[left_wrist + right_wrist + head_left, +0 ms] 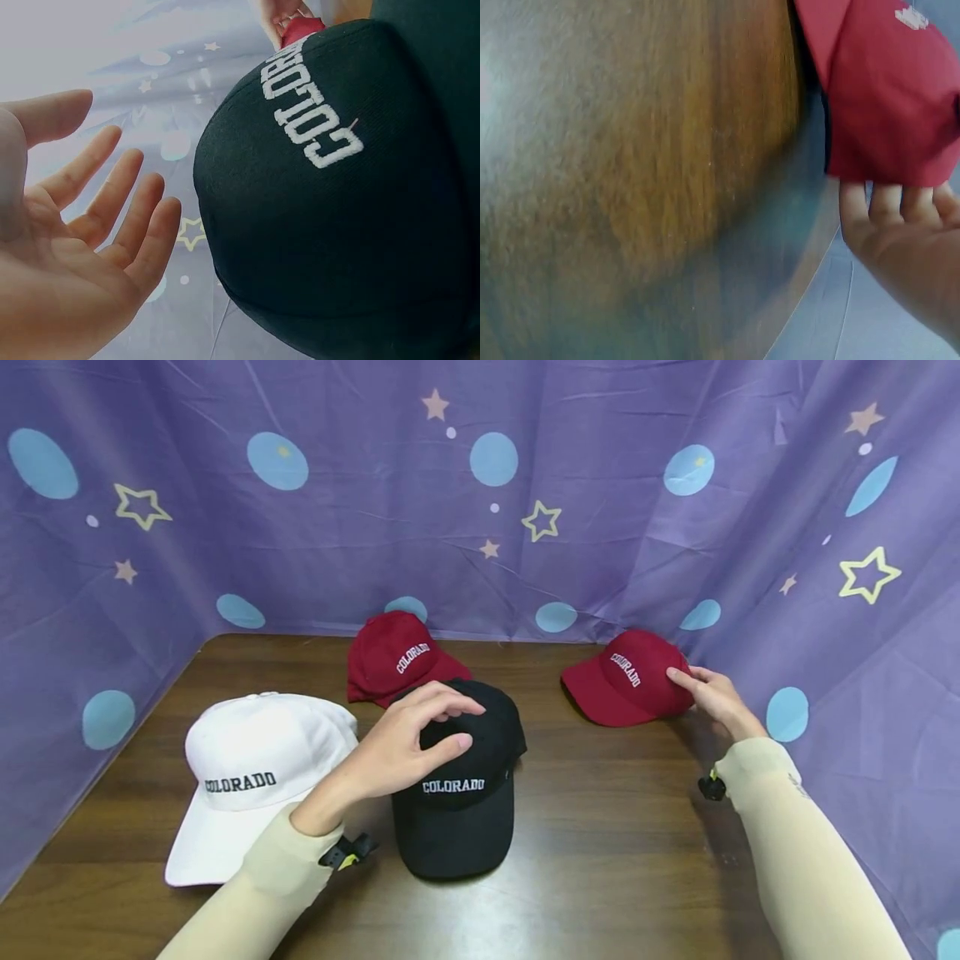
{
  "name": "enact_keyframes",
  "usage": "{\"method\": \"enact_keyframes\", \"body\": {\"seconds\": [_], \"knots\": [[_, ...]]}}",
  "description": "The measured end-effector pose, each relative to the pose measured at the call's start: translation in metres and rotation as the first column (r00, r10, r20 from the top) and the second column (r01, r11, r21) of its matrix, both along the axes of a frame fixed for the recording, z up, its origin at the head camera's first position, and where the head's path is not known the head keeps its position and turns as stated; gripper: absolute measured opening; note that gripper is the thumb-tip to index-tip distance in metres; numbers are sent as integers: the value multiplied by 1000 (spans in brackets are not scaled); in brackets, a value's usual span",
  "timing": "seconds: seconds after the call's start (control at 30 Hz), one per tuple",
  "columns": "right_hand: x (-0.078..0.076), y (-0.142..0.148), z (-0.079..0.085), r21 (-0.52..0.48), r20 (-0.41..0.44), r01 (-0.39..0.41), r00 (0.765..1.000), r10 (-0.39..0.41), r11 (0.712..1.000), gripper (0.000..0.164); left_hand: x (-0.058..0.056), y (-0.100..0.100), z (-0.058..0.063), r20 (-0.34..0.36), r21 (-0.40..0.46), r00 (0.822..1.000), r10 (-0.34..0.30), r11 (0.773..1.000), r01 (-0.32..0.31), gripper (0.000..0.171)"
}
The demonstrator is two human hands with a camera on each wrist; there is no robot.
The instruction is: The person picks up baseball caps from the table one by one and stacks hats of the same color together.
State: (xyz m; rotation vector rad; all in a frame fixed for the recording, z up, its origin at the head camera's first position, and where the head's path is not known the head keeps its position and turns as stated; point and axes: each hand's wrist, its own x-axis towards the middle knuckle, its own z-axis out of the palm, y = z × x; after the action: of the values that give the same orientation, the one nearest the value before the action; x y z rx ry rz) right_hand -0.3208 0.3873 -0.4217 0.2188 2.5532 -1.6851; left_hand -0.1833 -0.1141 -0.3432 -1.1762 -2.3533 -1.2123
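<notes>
A red baseball cap with white COLORADO lettering sits at the back right of the table. My right hand pinches its rear edge, thumb outside and fingers tucked under the rim, as the right wrist view shows. Over the black cap, in the middle, hovers my left hand with relaxed, spread fingers. In the left wrist view a gap separates those fingers from the black crown. Behind the black cap lies a second red cap, partly hidden.
To the left stands a white cap with dark lettering, its brim toward me. Everything rests on a brown wooden table. A purple curtain with stars and dots hangs close along the back and both sides.
</notes>
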Motion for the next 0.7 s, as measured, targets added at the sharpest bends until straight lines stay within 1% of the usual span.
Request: {"method": "enact_keyframes", "body": {"seconds": [0.07,0.13,0.2,0.27,0.33,0.43,0.5,0.57,0.7], "knots": [[0,-2,-1,-101,19,-31,999,33,994,64,0,0,0,2,3,1000,4,1000,-4,33],[1,-5,0,-231,20,-48,998,54,972,52,0,0,-1,3,6,1000,7,1000,-7,33],[3,-6,1,-320,0,-57,998,60,946,42,-1,0,-1,5,9,1000,6,1000,-6,33],[5,-5,3,-359,-17,-71,997,69,931,36,0,1,-1,8,12,1000,1,1000,-1,33],[8,-5,6,-375,-19,-81,997,80,924,33,0,2,-1,16,14,1000,-6,1000,5,33],[14,-5,14,-289,-26,-113,994,110,951,36,2,4,-1,30,19,999,-23,1000,22,32],[20,-5,21,-220,-41,-153,988,147,964,39,4,7,0,40,24,999,-35,999,34,31],[27,-6,28,-160,-67,-217,976,209,963,42,6,11,0,43,28,998,-50,998,49,30],[41,-4,39,-104,-97,-356,933,346,929,43,7,26,0,43,33,997,-69,997,68,30]]}}
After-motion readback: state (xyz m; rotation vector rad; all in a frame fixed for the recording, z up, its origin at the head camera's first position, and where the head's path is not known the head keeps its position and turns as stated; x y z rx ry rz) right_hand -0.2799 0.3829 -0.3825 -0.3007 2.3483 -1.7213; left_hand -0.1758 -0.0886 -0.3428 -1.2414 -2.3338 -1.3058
